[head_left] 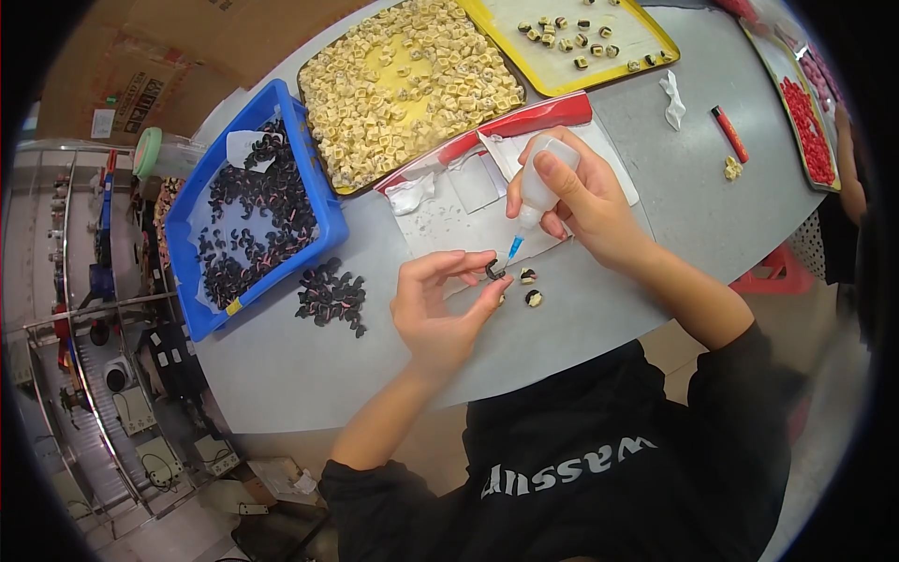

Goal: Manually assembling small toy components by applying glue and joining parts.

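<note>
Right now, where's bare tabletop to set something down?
Free: grey tabletop between the right forearm and the rightmost crumpled tissue; also below the loose black pile, left of the left forearm. Crowded: beside the left hand, where small pieces lie.

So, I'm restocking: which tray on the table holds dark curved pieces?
The blue tray left of the left hand; others hold cream blocks, dark-and-cream pieces or red pieces.

There is one bottle point(545, 173), one marker point(729, 134) and one bin point(333, 223). At least three trays point(663, 37) show; pieces point(534, 298) are uncountable.
</note>
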Motion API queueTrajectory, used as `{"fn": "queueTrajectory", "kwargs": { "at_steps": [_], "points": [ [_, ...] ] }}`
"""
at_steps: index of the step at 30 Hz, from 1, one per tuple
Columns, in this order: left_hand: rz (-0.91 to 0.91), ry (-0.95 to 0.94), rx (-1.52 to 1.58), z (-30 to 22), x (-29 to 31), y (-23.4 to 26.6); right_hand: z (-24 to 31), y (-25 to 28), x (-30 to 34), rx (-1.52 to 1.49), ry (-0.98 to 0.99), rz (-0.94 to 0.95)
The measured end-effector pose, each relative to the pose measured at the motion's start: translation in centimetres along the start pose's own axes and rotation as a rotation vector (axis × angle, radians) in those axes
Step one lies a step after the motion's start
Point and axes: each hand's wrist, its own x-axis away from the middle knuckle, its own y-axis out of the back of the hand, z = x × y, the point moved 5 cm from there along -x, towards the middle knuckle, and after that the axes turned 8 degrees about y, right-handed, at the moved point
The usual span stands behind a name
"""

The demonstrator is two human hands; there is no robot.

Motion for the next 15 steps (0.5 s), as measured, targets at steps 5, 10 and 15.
{"fn": "queueTrajectory", "kwargs": {
  "at_steps": [5, 10, 15],
  "points": [
    [0.003, 0.019, 0.002, 0.04, 0.01, -0.06, -0.09, 0.04, -0.01, -0.007, 0.011, -0.01],
    [0.007, 0.041, 0.01, 0.0, -0.02, -0.19, 0.07, -0.07, -0.02, -0.033, 0.043, -0.022],
    [0.014, 0.057, 0.024, 0.18, 0.01, -0.27, 0.04, -0.16, 0.03, -0.022, 0.04, -0.02]
  ]
}}
